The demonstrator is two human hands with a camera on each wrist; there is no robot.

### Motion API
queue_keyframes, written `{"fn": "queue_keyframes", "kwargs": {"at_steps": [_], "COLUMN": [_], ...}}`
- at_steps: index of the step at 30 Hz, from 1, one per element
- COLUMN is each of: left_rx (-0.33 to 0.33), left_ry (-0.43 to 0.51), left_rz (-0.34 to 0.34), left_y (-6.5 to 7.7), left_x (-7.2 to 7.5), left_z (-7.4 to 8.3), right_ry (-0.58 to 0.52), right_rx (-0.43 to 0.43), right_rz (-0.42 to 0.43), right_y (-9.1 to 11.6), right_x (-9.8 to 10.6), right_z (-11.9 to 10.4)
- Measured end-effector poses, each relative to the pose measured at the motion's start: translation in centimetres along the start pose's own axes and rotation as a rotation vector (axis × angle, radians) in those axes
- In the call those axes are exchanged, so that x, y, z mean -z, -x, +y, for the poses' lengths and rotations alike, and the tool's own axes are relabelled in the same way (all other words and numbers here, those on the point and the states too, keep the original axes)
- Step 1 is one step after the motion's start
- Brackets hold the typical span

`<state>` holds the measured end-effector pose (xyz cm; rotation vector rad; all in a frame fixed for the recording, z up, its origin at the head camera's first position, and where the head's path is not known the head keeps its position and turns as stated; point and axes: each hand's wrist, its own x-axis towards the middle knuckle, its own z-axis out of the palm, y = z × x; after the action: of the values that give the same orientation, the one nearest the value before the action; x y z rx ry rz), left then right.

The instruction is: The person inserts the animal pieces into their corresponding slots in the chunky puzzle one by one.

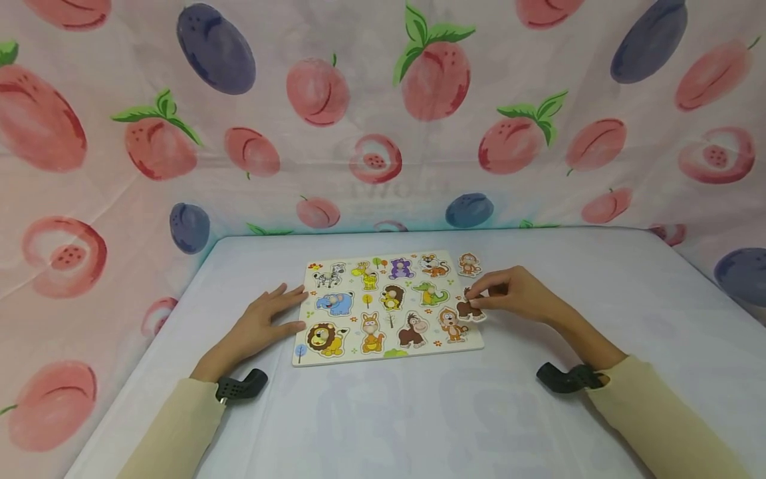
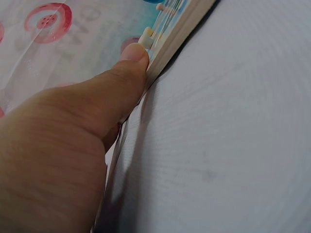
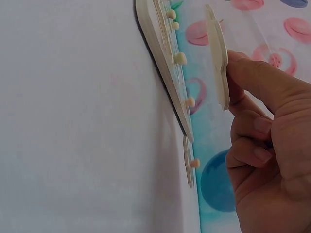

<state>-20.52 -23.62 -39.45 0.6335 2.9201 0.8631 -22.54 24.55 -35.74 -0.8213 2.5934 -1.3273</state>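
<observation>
A wooden animal puzzle board (image 1: 353,332) lies flat on the white table. My left hand (image 1: 258,326) rests at its left edge with the fingers spread. In the left wrist view the thumb (image 2: 121,73) presses against the board's side, near a small peg. My right hand (image 1: 517,296) pinches a brown gorilla puzzle piece (image 1: 469,311) between thumb and fingertips, raised over the board's right edge. Seen edge-on in the right wrist view, that piece (image 3: 218,63) is tilted upright. A gorilla picture (image 1: 413,330) and a monkey picture (image 1: 453,326) show on the board's bottom row.
Beyond the board's top right corner a loose monkey piece (image 1: 469,265) with a peg lies on the table (image 1: 407,412). Zebra, giraffe, lion and several other animals cover the board. A fruit-print cloth (image 1: 371,80) hangs behind the table.
</observation>
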Motion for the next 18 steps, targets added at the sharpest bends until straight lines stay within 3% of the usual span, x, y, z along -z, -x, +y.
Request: {"fn": "queue_keyframes", "kwargs": {"at_steps": [18], "left_rx": [0.000], "left_ry": [0.009], "left_rz": [0.002], "left_y": [0.1], "left_x": [0.1], "left_z": [0.1], "right_ry": [-0.036], "right_rx": [0.063], "right_rz": [-0.034], "right_y": [-2.2], "right_x": [-2.7], "right_z": [-2.2]}}
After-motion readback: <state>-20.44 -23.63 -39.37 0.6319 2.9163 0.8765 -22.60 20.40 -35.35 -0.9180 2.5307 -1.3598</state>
